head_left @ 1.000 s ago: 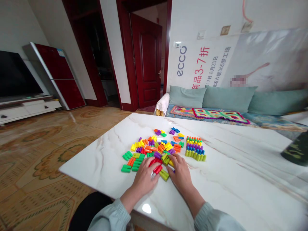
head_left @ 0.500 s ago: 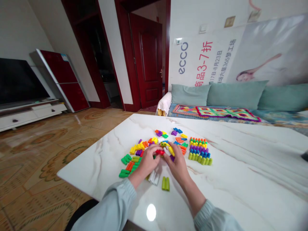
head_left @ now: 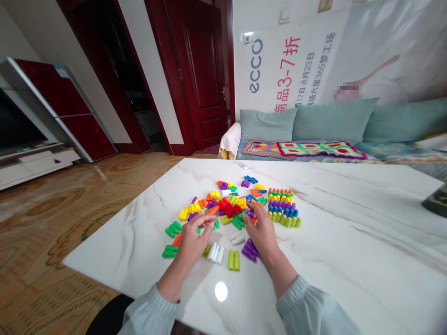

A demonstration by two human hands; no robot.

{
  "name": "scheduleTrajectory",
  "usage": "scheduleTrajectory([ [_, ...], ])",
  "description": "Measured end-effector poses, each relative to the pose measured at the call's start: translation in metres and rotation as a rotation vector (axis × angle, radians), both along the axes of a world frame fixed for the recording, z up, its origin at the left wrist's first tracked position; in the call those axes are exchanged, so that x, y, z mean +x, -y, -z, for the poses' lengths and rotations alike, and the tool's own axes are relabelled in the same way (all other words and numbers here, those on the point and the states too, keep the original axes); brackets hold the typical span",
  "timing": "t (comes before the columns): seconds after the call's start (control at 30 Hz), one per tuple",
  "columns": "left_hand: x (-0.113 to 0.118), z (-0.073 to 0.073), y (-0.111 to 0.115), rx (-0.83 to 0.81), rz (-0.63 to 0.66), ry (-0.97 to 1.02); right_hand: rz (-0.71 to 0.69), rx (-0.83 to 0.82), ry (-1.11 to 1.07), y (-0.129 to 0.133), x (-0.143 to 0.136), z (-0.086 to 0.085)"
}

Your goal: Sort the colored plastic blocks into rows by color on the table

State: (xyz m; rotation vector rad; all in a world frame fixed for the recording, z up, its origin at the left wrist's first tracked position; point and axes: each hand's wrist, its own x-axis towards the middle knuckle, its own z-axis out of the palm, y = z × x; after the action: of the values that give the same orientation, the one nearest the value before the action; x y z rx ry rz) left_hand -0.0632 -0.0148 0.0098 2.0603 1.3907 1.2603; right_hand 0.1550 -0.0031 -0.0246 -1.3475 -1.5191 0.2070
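My left hand point(head_left: 194, 236) is over the left part of a scattered pile of coloured plastic toy blocks, its thumb and fingers apart with nothing visible between them. Fingers parted, my right hand point(head_left: 261, 229) rests at the pile's right side, close to purple and orange blocks. Between the hands lie red blocks point(head_left: 228, 208) and green blocks point(head_left: 238, 221). Nearer to me are white blocks point(head_left: 215, 252), a lime-green block point(head_left: 233, 260) and a purple block point(head_left: 250, 250). Green blocks point(head_left: 170, 251) lie left of my left hand.
A neat group of joined blocks in coloured rows point(head_left: 283, 208) stands right of the pile on the white marbled table point(head_left: 335, 260). A dark object point(head_left: 436, 202) sits at the table's right edge. Behind the table is a sofa with green cushions point(head_left: 267, 124).
My hands have moved apart and let go of the red and other blocks they held together. Those red blocks now lie in the pile. The view has shifted slightly.
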Motion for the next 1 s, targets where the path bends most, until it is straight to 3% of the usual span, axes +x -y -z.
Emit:
scheduleTrajectory([
  [0.13,-0.009,0.011,0.041,-0.044,0.099,-0.342,0.012,-0.004,0.006,0.004,-0.003,0.003],
  [0.23,-0.005,0.026,0.047,-0.053,0.206,-0.442,-0.004,0.016,0.003,0.007,-0.005,0.005],
  [0.37,0.008,0.034,0.025,-0.027,0.254,-0.373,-0.009,0.044,-0.097,0.01,-0.005,0.009],
  [0.63,0.043,0.025,-0.02,0.128,0.172,-0.268,-0.043,-0.017,-0.252,0.006,0.002,0.015],
  [0.83,0.053,0.037,-0.027,0.19,0.216,-0.115,-0.082,-0.004,-0.157,0.006,-0.001,0.013],
  [1.0,0.052,0.034,-0.024,0.19,0.248,-0.111,-0.128,0.001,-0.11,0.008,-0.005,0.012],
])
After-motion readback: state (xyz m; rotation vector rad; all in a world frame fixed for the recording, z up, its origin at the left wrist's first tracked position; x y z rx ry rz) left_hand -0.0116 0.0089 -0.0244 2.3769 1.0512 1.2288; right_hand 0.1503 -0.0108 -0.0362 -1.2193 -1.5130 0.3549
